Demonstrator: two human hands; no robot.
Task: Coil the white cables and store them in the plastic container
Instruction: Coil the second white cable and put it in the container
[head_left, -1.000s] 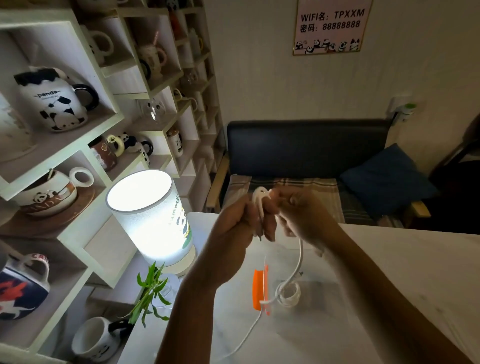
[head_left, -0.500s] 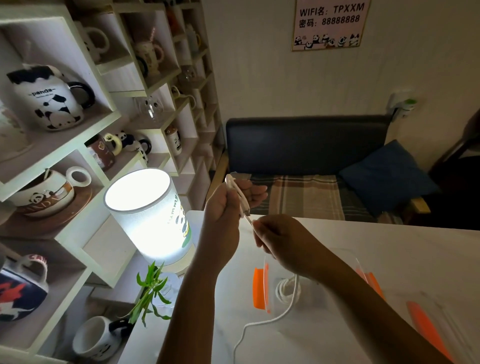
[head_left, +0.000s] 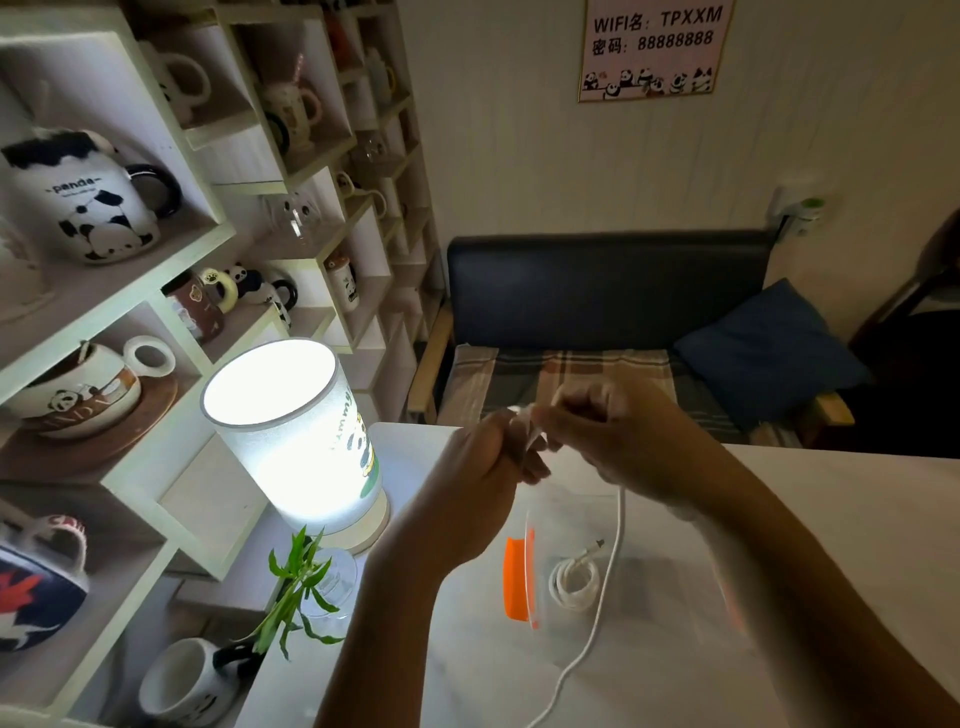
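1. The left hand (head_left: 480, 457) and right hand (head_left: 618, 441) meet above the counter (head_left: 857, 519), both pinched on the same white cable (head_left: 605, 597).
2. The cable hangs from the hands and trails down over the plastic container (head_left: 530, 582).
3. A coiled cable (head_left: 574, 582) already lies inside the container.
4. A lit lamp (head_left: 296, 436) stands to the left.

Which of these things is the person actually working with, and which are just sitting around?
In use:
- left hand and right hand, pinching the white cable
- coiled cable already inside the plastic container

Just sitting around:
- lit lamp
- small plant
- panda mugs on the shelves
- sofa with blue cushion
- WiFi sign
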